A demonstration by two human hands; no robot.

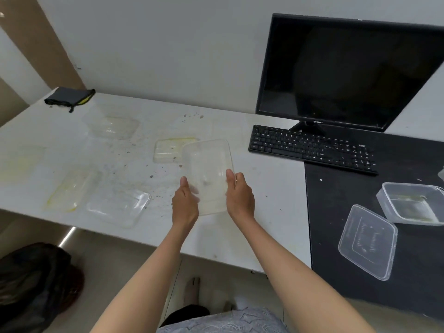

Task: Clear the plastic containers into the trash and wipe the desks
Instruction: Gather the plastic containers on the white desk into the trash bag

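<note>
Got a clear plastic container point(208, 175) up off the white counter point(264, 183), one side in my left hand point(184, 203), the other in my right hand point(240, 197). Both grips clamped on it: thumbs on top, fingers curled under the rim, near end toward me. It's tilted, far end pointing to 12 o'clock, hovering over another container point(171, 150) w/ yellowish residue at approx 11 o'clock.

Step in hand, I reckon: clearing stage, early on. Plenty left: a lid or tray point(119, 209) at 9 o'clock, a greasy one point(72, 188) beyond it, another point(113, 127) at 10 o'clock. On the black counter point(336, 212) at 3 o'clock, a lid point(367, 241) and a tub point(413, 203) just beside it. Crumbs and smears all over the white top, so wiping not started.

Next move prob needs: swing the container down to 7 o'clock where the black trash bag point(36, 280) sits on the floor, and drop it in. One hand would do, freeing the other to grab the next piece. Keep it level-ish; can't tell if any residue is inside.
</note>
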